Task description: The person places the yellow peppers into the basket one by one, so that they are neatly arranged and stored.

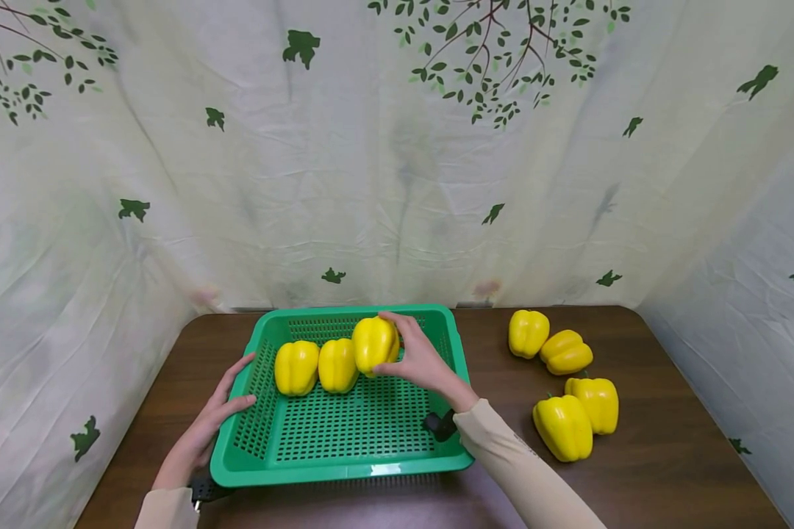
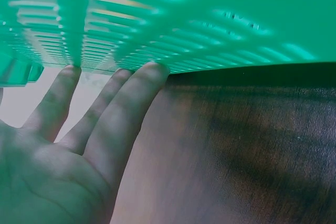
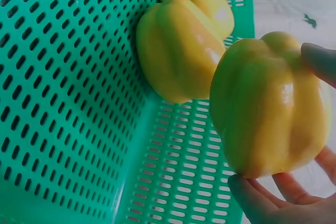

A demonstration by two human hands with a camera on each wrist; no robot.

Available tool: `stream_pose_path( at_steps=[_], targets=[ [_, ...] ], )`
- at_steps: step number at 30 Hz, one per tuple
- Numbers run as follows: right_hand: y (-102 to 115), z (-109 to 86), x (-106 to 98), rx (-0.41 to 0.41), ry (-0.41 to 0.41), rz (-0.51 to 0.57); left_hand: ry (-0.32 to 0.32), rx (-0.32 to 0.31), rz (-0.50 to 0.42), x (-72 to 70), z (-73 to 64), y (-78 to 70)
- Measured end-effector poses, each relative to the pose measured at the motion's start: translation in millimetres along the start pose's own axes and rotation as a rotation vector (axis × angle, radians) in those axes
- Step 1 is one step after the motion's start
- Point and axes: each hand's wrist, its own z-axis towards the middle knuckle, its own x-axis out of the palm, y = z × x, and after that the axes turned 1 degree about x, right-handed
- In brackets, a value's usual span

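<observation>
My right hand (image 1: 423,360) grips a yellow bell pepper (image 1: 374,345), thumb on one side and fingers on the other. In the right wrist view this pepper (image 3: 273,108) is held beside two more yellow peppers that lie in the green plastic basket (image 1: 344,474). These are the left pepper (image 1: 296,369) and the middle pepper (image 1: 337,366), side by side near the back. At the basket's left rim rests my left hand (image 1: 205,430). Its fingers (image 2: 118,116) extend straight against the slotted outer wall in the left wrist view.
Several yellow peppers sit on the brown wooden table (image 1: 662,470) right of the basket: two at the back (image 1: 528,334) and two nearer the front (image 1: 564,430). A white leaf-patterned curtain (image 1: 397,184) hangs behind the table and along both sides.
</observation>
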Motion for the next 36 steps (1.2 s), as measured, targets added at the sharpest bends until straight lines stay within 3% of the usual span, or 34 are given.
stream_pose_path(
  at_steps=[36],
  targets=[
    [-16.5, 1.8, 18.0, 0.09, 0.037, -0.152, 0.002, 0.012, 0.006, 0.1, 0.0, 0.8]
  ],
)
